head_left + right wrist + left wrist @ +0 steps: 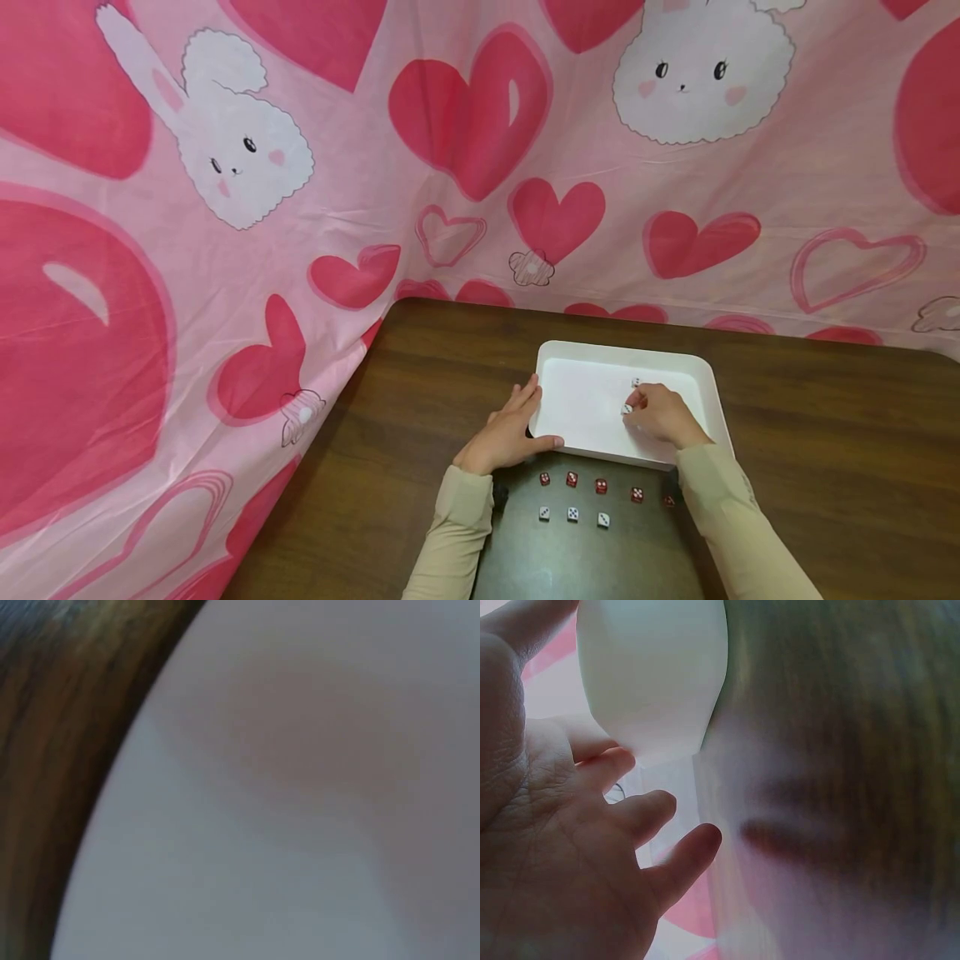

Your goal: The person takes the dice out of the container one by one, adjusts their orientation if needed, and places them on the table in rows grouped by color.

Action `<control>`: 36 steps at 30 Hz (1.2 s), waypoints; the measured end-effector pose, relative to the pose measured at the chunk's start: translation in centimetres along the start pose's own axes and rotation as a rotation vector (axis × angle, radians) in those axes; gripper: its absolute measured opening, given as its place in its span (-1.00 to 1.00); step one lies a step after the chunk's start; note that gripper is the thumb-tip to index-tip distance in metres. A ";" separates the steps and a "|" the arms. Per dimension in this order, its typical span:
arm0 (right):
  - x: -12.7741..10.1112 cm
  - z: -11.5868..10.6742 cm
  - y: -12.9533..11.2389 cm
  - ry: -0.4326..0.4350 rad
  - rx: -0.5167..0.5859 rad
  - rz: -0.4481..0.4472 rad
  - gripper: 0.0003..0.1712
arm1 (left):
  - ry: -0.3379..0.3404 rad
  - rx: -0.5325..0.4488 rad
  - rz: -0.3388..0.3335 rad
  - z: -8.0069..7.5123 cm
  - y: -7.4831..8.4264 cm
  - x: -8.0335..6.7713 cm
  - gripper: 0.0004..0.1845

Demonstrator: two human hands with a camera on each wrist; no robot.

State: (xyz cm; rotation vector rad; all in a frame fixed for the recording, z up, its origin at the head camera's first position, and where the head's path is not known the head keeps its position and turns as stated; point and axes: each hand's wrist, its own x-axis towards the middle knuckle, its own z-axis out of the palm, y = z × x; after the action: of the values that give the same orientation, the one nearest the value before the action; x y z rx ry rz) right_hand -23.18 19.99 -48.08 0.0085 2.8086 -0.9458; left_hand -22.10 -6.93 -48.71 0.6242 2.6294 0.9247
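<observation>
Our right hand (663, 414) is curled inside the white tray (577, 400), its fingertips pinching a white die (627, 408) just above the tray floor, while our left hand (506, 433) lies with loose, straight fingers against the tray's left wall and near corner, thumb along the near rim, steadying it. A second white die (636, 382) already lies in the tray just beyond the right hand, so we judge the work as barely begun: one die is in, one is held over the tray, and eight are left outside. On the worktop (420, 400) just in front of the tray lies a row of five red dice (602, 486), and a little nearer to us, under its left part, a shorter row of three white dice (572, 514). The dice are small cubes with pips; the tray is shallow, rectangular, with rounded corners. The wrist views are too close and blurred to add more than the tray wall and wood grain. Behind the worktop hangs a pink cloth (375, 167) printed with hearts and rabbits.
</observation>
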 end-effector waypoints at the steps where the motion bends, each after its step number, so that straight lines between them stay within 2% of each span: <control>1: 0.0 0.0 0.0 -0.002 0.001 0.004 -0.84 | -0.001 -0.001 0.000 0.0 0.0 0.0 0.01; 8: -0.4 -0.3 0.0 -0.016 0.024 0.015 -0.81 | 0.003 -0.006 -0.001 0.1 0.1 -0.1 0.01; 16: -0.7 -0.6 0.2 0.007 0.048 0.004 -0.74 | 0.005 -0.014 -0.007 0.2 0.1 -0.2 0.01; 36: -2.0 -0.7 0.4 0.089 0.187 -0.102 -0.71 | 0.007 -0.006 -0.004 0.3 0.2 -0.3 0.01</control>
State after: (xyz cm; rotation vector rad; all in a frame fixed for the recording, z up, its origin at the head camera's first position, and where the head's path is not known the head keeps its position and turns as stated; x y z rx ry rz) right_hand -21.27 20.81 -47.43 -0.0707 2.8119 -1.2585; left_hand -21.66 -6.81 -48.80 0.6157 2.6319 0.9347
